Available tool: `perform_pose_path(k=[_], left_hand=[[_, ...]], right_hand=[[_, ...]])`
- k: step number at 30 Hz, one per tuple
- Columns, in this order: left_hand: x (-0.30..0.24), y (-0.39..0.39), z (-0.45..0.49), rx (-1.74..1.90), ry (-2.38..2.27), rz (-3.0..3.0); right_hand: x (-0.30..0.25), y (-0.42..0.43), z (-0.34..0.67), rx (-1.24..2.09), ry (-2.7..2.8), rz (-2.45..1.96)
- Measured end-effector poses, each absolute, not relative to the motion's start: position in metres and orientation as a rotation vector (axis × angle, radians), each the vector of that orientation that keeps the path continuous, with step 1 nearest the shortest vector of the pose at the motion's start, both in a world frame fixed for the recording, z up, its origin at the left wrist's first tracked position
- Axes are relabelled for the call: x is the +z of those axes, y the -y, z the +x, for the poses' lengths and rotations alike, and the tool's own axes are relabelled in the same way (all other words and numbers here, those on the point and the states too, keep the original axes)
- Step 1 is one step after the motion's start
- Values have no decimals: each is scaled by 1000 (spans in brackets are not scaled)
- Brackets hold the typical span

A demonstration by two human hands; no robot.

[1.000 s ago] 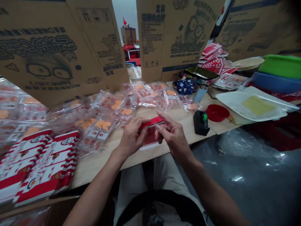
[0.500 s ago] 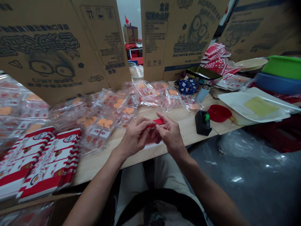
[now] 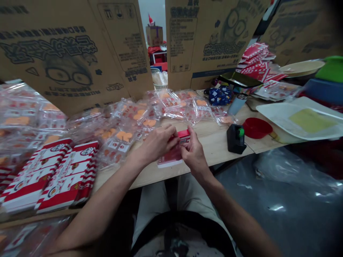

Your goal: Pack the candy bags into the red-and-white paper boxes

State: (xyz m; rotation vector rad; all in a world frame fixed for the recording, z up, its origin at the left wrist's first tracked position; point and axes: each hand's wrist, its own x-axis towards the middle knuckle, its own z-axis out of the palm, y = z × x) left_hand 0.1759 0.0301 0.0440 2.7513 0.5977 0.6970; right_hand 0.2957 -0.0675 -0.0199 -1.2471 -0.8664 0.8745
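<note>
A small red and white carton [image 3: 173,156] rests on the wooden table [image 3: 214,142] right in front of me. My left hand [image 3: 158,142] grips its left upper side with curled fingers. My right hand [image 3: 193,153] pinches its right top edge, fingers closed on the red flap. Clear plastic packets with orange pieces [image 3: 125,123] lie in a heap just behind my hands. Flat red and white striped cartons [image 3: 64,175] lie stacked at the table's left front.
A black tape dispenser [image 3: 235,138] and a red dish [image 3: 256,127] stand to the right of my hands. Beyond them are a white tray [image 3: 278,114] and a pile of red flat cartons [image 3: 257,62]. Tall cardboard boxes [image 3: 66,53] wall off the back.
Both hands have closed tighter on the small carton and moved it slightly away from me. The right hand's fingers, stretched out a second ago, now pinch the flap. The view has shifted left.
</note>
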Motion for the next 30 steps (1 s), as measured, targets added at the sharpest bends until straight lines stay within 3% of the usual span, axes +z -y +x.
perform_pose_path(k=[4, 8, 12, 14, 18, 20, 25, 30], left_hand=[[56, -51, 171, 800, -685, 2602], [62, -71, 151, 1103, -825, 2013], [38, -73, 132, 1179, -788, 1700], [15, -69, 118, 1157, -736, 1727], [-28, -56, 69, 959, -832, 2046], [-41, -49, 44, 809, -1025, 2242], [-56, -25, 38, 547, -1219, 2505], [-83, -2, 100, 159, -1043, 2751]], right_hand=[[-28, 82, 319, 779, 863, -1336], [-27, 91, 361, 528, 1032, -1509], [-15, 80, 384, 1035, 1302, -1391], [-13, 72, 382, 1079, 1437, -1366], [-35, 67, 358, 283, 1907, -1495], [-58, 73, 342, 83, 2191, -1520], [-104, 93, 316, 315, 2568, -1617], [-114, 97, 311, 258, 2259, -1767]])
